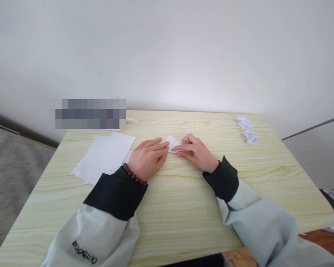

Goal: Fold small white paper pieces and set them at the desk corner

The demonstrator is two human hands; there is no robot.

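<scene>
1. Head view, hands: on the bench (178,207) I see a small white paper (172,141) between the hands; the left hand (148,157), fingers outstretched, touches its left edge, while the right hand (199,152) pinches its right side.
2. Head view, hazards: light left-hand pressure could let it slip and crease askew; the left wrist could drag the loose sheets (105,152) nearby.

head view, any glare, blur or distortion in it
Head view: a soft bright patch on the wall; head view: pixelation hides things at the far left of the table; head view: the small white paper looks pale, with little surface detail; head view: markings on the folded papers are too soft to read.
</scene>
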